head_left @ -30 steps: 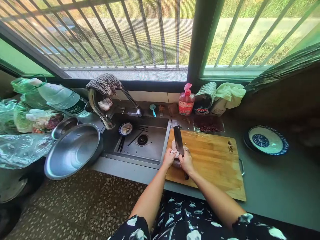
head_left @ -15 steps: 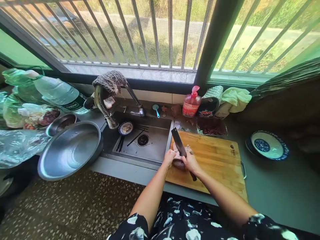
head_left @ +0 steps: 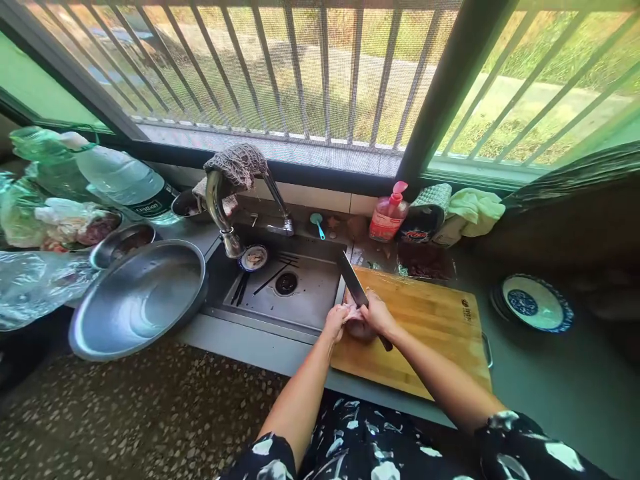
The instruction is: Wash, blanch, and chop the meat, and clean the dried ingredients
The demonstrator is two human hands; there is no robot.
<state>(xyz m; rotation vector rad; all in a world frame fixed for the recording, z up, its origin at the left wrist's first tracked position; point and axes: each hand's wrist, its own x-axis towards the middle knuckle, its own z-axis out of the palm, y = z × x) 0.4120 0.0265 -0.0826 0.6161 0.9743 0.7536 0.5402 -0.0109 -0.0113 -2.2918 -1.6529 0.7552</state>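
Observation:
A wooden cutting board (head_left: 425,333) lies on the counter to the right of the sink. Near its left edge rests a piece of raw meat (head_left: 359,328), pale pink on top and darker below. My left hand (head_left: 336,323) pinches the pale part of the meat. A knife (head_left: 353,279) with a long dark blade slants across the meat, its tip toward the sink's back right corner. My right hand (head_left: 377,315) is closed around the knife, close over the meat. Where the blade meets the meat is hidden by my fingers.
Left of the board is a steel sink (head_left: 310,293) with chopsticks and a small bowl (head_left: 253,258) under the faucet (head_left: 225,220). A large metal basin (head_left: 140,300) overhangs the counter's front edge. Stacked plates (head_left: 537,303) stand right; a pink soap bottle (head_left: 387,217) stands behind the board.
My right hand has shifted slightly left and up with the knife, closer over the meat. My left hand stays on the meat. The camera view has tilted a little.

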